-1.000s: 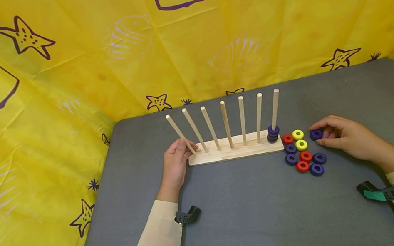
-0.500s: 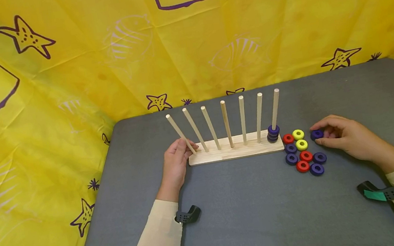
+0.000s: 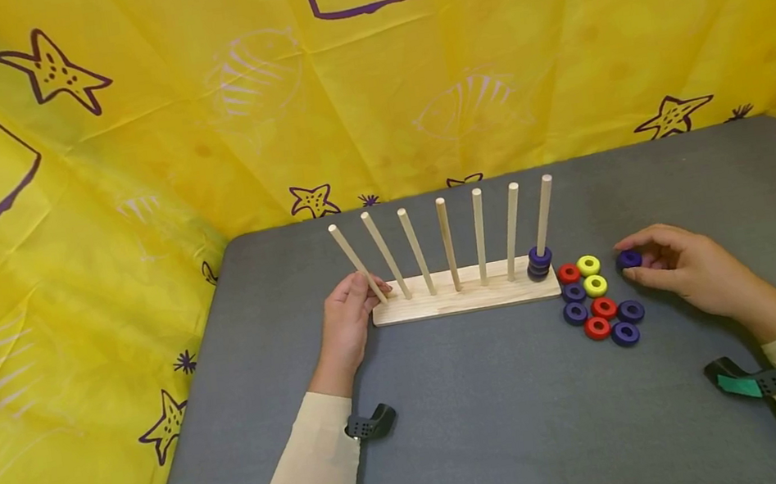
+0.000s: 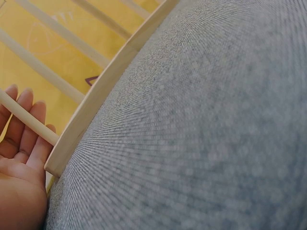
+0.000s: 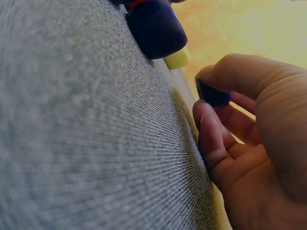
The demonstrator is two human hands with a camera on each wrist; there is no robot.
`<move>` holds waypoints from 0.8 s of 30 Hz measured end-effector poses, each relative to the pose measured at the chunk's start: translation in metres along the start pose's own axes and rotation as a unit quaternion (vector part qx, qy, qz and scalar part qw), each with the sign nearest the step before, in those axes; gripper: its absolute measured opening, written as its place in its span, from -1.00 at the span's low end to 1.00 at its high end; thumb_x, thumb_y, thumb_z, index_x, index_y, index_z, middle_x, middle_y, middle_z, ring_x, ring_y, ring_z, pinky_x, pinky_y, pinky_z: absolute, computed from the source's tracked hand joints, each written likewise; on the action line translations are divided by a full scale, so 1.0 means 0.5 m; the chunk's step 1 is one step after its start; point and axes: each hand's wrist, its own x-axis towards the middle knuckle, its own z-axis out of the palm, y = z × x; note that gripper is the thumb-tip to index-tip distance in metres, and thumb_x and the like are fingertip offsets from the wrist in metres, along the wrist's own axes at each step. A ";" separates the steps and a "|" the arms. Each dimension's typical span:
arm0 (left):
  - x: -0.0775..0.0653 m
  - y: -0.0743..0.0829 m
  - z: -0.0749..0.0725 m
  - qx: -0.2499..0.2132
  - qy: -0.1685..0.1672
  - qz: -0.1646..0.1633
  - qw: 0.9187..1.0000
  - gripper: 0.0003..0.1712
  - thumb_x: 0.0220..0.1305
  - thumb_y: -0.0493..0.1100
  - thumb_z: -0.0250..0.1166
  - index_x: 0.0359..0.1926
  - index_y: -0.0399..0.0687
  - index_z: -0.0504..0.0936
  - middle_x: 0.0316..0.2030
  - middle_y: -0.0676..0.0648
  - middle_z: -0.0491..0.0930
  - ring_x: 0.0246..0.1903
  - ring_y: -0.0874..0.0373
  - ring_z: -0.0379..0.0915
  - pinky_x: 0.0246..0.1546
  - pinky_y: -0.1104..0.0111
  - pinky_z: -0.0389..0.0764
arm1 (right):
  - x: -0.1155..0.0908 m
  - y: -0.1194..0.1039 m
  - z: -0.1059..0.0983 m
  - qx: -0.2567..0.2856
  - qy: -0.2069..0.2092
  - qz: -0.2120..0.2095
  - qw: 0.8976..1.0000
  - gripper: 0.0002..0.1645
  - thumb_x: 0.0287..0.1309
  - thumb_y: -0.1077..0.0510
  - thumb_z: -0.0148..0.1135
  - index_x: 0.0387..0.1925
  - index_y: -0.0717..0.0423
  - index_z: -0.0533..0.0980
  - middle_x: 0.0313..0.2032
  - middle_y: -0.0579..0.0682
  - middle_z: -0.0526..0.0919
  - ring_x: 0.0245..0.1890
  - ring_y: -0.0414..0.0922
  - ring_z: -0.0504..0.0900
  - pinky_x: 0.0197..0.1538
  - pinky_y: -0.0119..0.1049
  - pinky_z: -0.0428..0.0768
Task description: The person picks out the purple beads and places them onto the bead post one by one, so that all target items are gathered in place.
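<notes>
In the head view, a wooden peg rack (image 3: 426,303) with a row of upright pegs stands mid-table. Its rightmost peg carries a few stacked dark blue rings (image 3: 538,262). My left hand (image 3: 348,318) rests at the rack's left end; in the left wrist view its fairly straight fingers (image 4: 28,120) lie behind the end peg (image 4: 29,119). Right of the rack, my right hand (image 3: 689,266) pinches a dark blue ring (image 3: 629,259) between thumb and fingertips. The right wrist view shows this ring (image 5: 215,95) held close over the table, partly hidden by the fingers.
Loose rings lie between the rack and my right hand: red (image 3: 603,308), yellow (image 3: 594,286) and dark blue (image 3: 625,334). The grey table (image 3: 488,426) is backed by a yellow patterned cloth (image 3: 367,96).
My right hand has lifted the dark blue ring slightly, shifting a little up and to the right in the head view. The left hand and rack stay in place.
</notes>
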 end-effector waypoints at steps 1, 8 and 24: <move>0.000 0.000 0.000 -0.001 0.000 0.000 1.000 -0.45 0.77 -0.04 0.10 -0.03 -0.62 0.57 -0.17 -0.13 0.69 -0.01 -0.10 0.64 0.10 0.20 0.64 | 0.000 -0.001 0.000 -0.001 0.003 0.001 1.000 -0.58 0.24 0.45 0.54 0.11 0.19 0.69 -0.17 0.05 0.62 -0.31 -0.20 0.49 -0.29 -0.49 0.45; 0.000 -0.002 -0.001 -0.004 0.002 0.001 1.000 -0.46 0.77 -0.06 0.10 -0.03 -0.62 0.57 -0.17 -0.14 0.68 -0.02 -0.11 0.64 0.10 0.21 0.64 | 0.001 -0.004 0.001 -0.009 0.010 0.012 1.000 -0.59 0.27 0.44 0.53 0.12 0.22 0.69 -0.06 0.08 0.62 -0.25 -0.22 0.48 -0.24 -0.55 0.46; 0.000 0.000 0.000 -0.006 0.000 0.004 1.000 -0.48 0.78 -0.10 0.09 -0.04 -0.65 0.56 -0.17 -0.14 0.68 -0.02 -0.11 0.64 0.10 0.21 0.63 | 0.000 -0.024 -0.002 0.043 0.018 0.027 0.999 -0.57 0.30 0.48 0.48 0.17 0.30 0.62 -0.11 0.01 0.67 -0.29 -0.21 0.54 -0.31 -0.49 0.52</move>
